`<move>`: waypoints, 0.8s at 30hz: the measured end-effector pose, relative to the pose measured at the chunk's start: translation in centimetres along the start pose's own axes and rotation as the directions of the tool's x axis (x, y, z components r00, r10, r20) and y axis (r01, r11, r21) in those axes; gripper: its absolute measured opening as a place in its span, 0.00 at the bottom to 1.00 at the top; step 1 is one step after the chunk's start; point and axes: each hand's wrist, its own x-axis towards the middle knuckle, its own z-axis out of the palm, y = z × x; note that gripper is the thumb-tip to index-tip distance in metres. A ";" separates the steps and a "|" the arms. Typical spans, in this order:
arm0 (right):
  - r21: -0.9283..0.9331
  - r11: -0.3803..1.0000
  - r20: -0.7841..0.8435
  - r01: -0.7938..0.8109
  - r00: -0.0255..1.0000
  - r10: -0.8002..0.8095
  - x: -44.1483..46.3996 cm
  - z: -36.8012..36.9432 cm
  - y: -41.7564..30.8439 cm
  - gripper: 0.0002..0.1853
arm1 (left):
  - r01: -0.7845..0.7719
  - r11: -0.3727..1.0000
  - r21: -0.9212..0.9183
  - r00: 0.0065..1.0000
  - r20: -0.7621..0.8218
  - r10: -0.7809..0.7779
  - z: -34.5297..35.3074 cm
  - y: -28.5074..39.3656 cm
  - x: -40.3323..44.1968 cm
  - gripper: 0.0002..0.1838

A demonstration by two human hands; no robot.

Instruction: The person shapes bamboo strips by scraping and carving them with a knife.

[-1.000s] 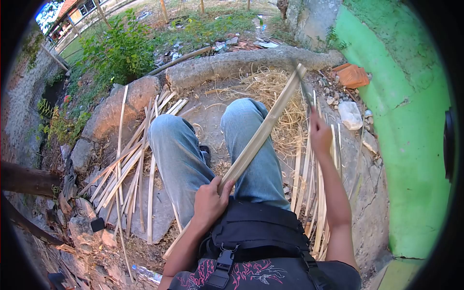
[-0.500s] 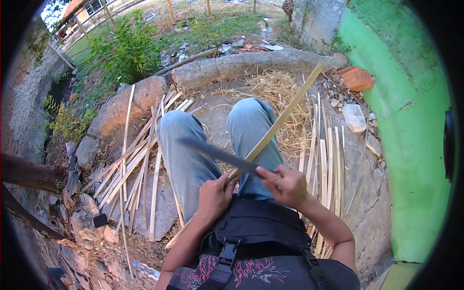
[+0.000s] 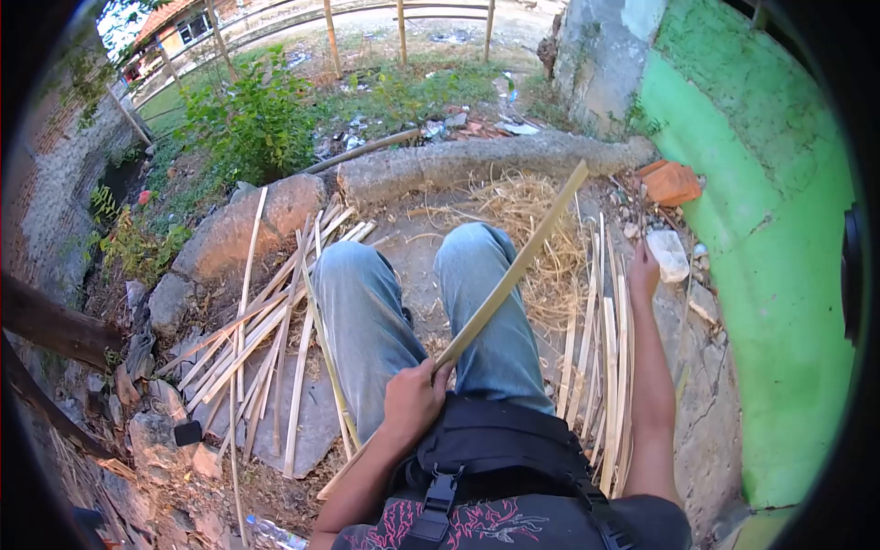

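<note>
My left hand [image 3: 414, 401] is closed around the lower part of a long bamboo strip [image 3: 513, 275], which slants up and to the right across my right thigh. The strip's lower end passes beneath my left forearm. Out to the right, beside a white block [image 3: 668, 255], my right hand [image 3: 644, 271] is raised with its fingers closed. The long-bladed knife seen in it earlier hardly shows now; its blade seems nearly edge-on past the fist. Jeans-covered knees [image 3: 362, 293] lie under the strip.
Cut bamboo strips [image 3: 261, 339] lie crossed on the left, with more strips [image 3: 610, 367] on the right. Curly shavings [image 3: 522, 211] are heaped ahead before a low stone edge [image 3: 440, 160]. A green wall [image 3: 742, 275] rises on the right, near a broken orange tile [image 3: 672, 183].
My right hand has swung away from the bamboo strip, out to the right and forward. My left hand keeps its hold, and the strip's far end sits slightly lower and farther left.
</note>
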 end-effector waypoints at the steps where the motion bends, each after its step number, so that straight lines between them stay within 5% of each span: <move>1: 0.020 1.000 0.018 0.009 1.000 -0.009 -1.3 -0.4 0.1 0.24 | 0.021 1.000 0.001 1.000 0.014 -0.021 0.2 -0.1 0.2 0.17; 5: 0.091 0.996 0.202 0.007 0.979 -0.025 -12.8 -4.0 -5.7 0.22 | 0.089 0.996 -0.027 0.989 0.119 -0.085 0.5 -0.6 0.2 0.19; 7: 0.313 0.947 0.192 0.065 0.973 -0.131 -17.7 -3.8 -7.0 0.20 | 0.091 0.991 -0.103 0.986 0.149 -0.075 0.6 -1.3 0.5 0.20; 9: 0.349 0.911 0.246 0.219 0.917 -0.315 -21.1 -5.0 -9.5 0.18 | 0.094 0.983 -0.160 0.982 0.176 -0.066 0.7 -1.5 0.7 0.21; 14: 0.351 0.696 0.362 0.627 0.594 -0.718 -24.3 -5.7 -12.4 0.18 | 0.162 0.962 -0.219 0.971 0.209 -0.116 0.7 -0.9 0.6 0.23; 17: 0.273 0.537 0.422 0.798 0.402 -0.813 -23.9 -5.0 -13.3 0.20 | 0.143 0.966 -0.215 0.977 0.187 -0.103 0.4 -0.7 0.4 0.23; 20: 0.301 0.469 0.427 0.830 0.322 -0.845 -21.6 -3.7 -12.6 0.21 | 0.133 0.970 -0.202 0.979 0.179 -0.097 0.6 -0.7 0.8 0.23; 23: 0.225 0.491 0.357 0.842 0.397 -0.845 -17.8 -1.4 -11.8 0.15 | 0.117 0.976 -0.183 0.983 0.163 -0.087 1.5 -1.4 1.2 0.24; 24: 0.203 0.598 0.272 0.775 0.542 -0.795 -16.0 0.5 -10.0 0.11 | 0.110 0.977 -0.181 0.985 0.150 -0.083 1.7 -1.5 1.3 0.25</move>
